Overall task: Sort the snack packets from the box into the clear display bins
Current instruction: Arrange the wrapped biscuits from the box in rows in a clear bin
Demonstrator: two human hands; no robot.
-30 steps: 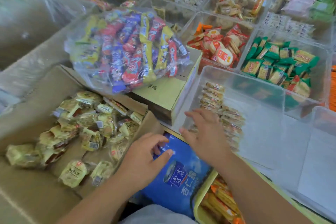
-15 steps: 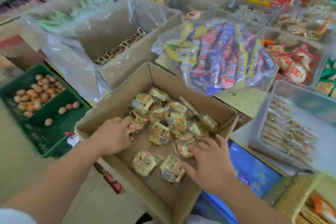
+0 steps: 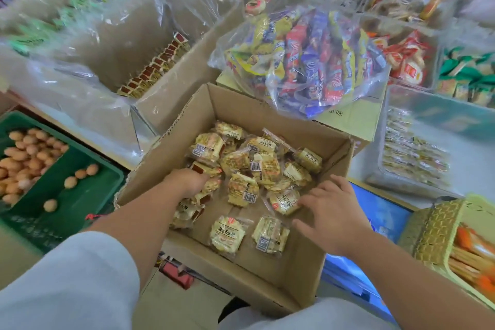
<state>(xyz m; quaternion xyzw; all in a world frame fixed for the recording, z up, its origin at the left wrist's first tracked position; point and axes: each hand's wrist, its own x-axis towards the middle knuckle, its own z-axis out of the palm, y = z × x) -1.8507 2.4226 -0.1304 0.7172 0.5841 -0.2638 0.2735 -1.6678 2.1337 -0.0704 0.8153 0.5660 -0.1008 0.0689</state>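
An open cardboard box [image 3: 284,273] in front of me holds several pale yellow snack packets [image 3: 262,166]. My left hand [image 3: 187,182] is inside the box at its left side, fingers curled down into the pile around packets. My right hand [image 3: 330,211] hovers over the box's right side with fingers spread, its fingertips touching one packet [image 3: 284,202]. To the right, a clear display bin [image 3: 468,166] contains rows of the same kind of packets [image 3: 412,155].
A green crate [image 3: 83,169] of small brown round items sits to the left. A clear bag of colourful snacks [image 3: 308,61] lies on a carton behind the box. A plastic-lined box [image 3: 171,80], a blue carton [image 3: 383,222] and a woven basket [image 3: 434,233] surround it.
My right hand left the clear bin and came over the box's right side. My left hand moved into the packet pile. The view swung left toward the box.
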